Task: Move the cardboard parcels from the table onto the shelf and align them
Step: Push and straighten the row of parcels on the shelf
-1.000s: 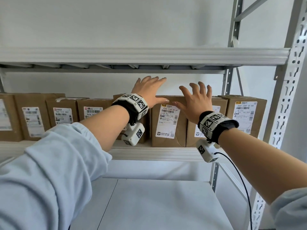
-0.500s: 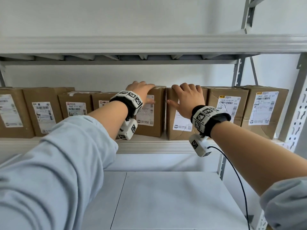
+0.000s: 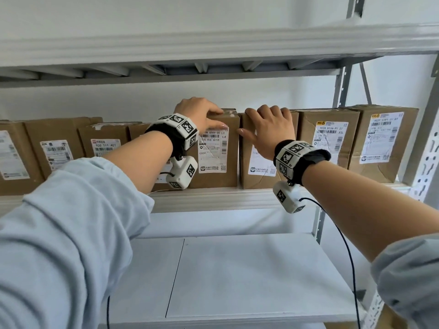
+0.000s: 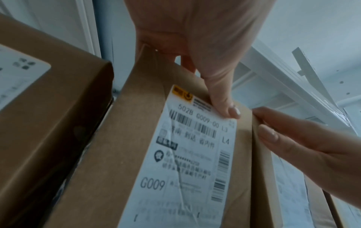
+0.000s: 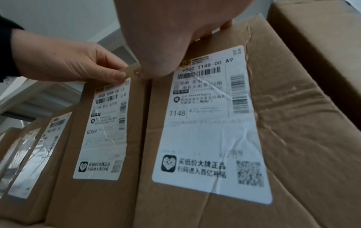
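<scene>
Since half a second ago both hands have settled lower over the tops of the two middle parcels, fingers now hooked over the upper edges, and the seam between those two boxes has narrowed to a thin line. The left hand (image 3: 199, 113) curls its fingers over the top edge of the G009 parcel (image 3: 215, 162), thumb pressed flat on the front face at the upper corner of its shipping label (image 4: 187, 154). The right hand (image 3: 269, 129) grips the T148 parcel (image 3: 257, 172) the same way, fingers over the top, thumb against the front near its left edge (the two thumbs lie close together, apart by the seam). Both grips are closed round cardboard. In the right wrist view the two front faces stand almost flush, side by side.

All the parcels stand upright in one row on the middle shelf (image 3: 213, 198), their bases near its front lip. To the right, two more labelled parcels (image 3: 330, 138) follow, the last one near the perforated upright (image 3: 430, 157). Left of the G009 parcel a shorter box (image 3: 105, 138) sits partly behind the left forearm. Headroom shows between the box tops and the upper shelf (image 3: 213, 46). Below lies a white tabletop (image 3: 249, 276).
</scene>
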Motion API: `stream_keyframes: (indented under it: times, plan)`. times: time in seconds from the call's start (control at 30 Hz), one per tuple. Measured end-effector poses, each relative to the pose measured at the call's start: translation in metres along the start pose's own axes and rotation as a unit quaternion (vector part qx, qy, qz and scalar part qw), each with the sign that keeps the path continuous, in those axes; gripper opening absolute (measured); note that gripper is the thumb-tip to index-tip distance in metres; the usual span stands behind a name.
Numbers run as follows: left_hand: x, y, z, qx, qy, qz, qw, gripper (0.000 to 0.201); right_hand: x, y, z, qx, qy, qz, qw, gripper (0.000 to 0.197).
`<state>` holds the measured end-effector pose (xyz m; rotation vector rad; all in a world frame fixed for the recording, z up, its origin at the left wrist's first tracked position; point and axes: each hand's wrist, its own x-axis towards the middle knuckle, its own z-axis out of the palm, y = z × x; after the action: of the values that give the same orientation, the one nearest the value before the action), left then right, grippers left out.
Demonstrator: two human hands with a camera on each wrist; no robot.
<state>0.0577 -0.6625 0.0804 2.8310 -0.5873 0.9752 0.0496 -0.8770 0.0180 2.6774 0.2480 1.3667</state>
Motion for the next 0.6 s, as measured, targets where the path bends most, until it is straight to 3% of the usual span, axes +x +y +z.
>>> stream_keyframes:
  times: [0.2, 0.6]
  plan:
    - [0.001, 0.008, -0.003, -0.025, 0.002, -0.008, 1.000, 0.047, 0.002, 0.003, -0.004, -0.009, -0.016, -0.004, 1.000, 0.055]
    - [-0.012, 0.008, 0.014, -0.069, 0.043, -0.008, 0.997, 0.045, -0.001, -0.003, -0.003, 0.007, -0.006, 0.010, 1.000, 0.054]
